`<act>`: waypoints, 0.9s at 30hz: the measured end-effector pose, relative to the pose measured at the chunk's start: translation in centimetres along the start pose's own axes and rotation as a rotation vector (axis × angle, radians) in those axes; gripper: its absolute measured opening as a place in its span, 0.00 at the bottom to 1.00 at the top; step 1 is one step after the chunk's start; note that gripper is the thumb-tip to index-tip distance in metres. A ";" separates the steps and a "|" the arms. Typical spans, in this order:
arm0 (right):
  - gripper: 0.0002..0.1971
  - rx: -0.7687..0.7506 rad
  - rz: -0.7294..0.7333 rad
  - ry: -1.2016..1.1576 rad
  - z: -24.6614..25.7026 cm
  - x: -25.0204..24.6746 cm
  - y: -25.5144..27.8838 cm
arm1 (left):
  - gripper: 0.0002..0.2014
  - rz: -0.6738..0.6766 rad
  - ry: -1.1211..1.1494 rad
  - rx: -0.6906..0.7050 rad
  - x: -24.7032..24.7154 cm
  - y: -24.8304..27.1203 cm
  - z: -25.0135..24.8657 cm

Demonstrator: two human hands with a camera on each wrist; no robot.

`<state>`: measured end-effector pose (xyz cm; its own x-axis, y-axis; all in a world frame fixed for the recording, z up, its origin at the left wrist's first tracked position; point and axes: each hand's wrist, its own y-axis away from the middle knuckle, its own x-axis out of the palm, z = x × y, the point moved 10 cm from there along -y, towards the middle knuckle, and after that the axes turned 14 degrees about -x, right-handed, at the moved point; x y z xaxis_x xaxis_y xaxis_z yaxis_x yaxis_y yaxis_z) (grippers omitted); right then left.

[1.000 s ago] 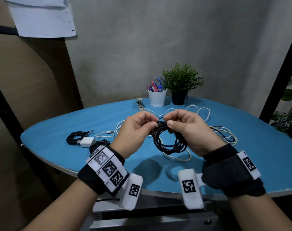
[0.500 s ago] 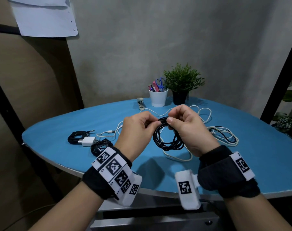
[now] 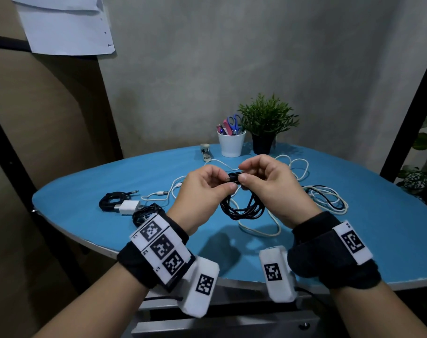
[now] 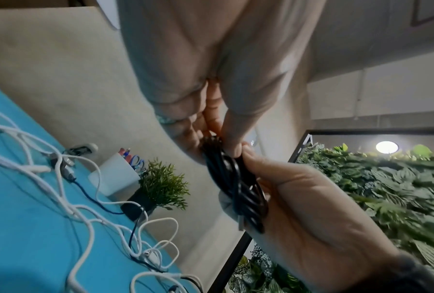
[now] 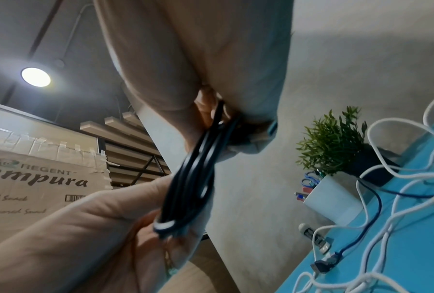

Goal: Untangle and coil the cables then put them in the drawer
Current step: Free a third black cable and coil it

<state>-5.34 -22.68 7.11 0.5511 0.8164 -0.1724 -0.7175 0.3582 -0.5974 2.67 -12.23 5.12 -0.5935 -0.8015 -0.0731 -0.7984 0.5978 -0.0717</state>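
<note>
Black coiled cable (image 3: 241, 208) pinched by both hands, drawer (image 3: 222, 325) head-view only

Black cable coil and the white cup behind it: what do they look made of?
Black cable coil, held by both hands: smooth rubbery plastic jacket, going by its faint sheen and limp loops. White cup: glossy, opaque, probably glazed ceramic, though plastic is possible.

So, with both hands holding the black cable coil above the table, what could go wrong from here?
1. The black coil is pinched only at its top by the left hand and right hand; its loops hang free and could spring open if either grip slips.
2. The white cables lie loose directly below, so a lowered coil might tangle with them again.
</note>
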 end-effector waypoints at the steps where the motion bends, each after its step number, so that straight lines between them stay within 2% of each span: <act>1: 0.07 0.004 -0.005 0.047 -0.1 -0.1 0.0 | 0.10 -0.018 0.004 0.014 -0.2 0.0 -0.1; 4: 0.06 -0.014 -0.059 0.173 0.1 -0.5 -0.1 | 0.11 -0.048 0.003 0.063 -0.2 0.0 -0.5; 9: 0.07 0.000 -0.119 0.174 0.2 -0.8 -0.1 | 0.13 0.008 -0.007 0.167 0.6 0.4 -1.3; 16: 0.12 0.044 -0.121 0.005 0.1 -0.5 -0.1 | 0.15 0.069 -0.031 0.273 1.3 1.0 -1.9; 20: 0.12 0.039 -0.127 -0.049 0.5 -0.4 -0.4 | 0.08 0.048 -0.005 0.344 1.0 1.3 -2.3; 23: 0.14 0.031 -0.073 -0.010 0.6 -0.2 -0.8 | 0.09 0.005 0.009 0.371 0.6 1.2 -2.2; 27: 0.17 -0.011 0.067 0.053 1.0 1.0 -0.8 | 0.15 -0.060 0.056 0.333 -0.6 0.6 -2.0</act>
<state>-4.63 -21.65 8.24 0.5240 0.8130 -0.2539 -0.7490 0.2980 -0.5917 2.33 -11.39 7.07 -0.5586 -0.8294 -0.0045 -0.7606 0.5144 -0.3961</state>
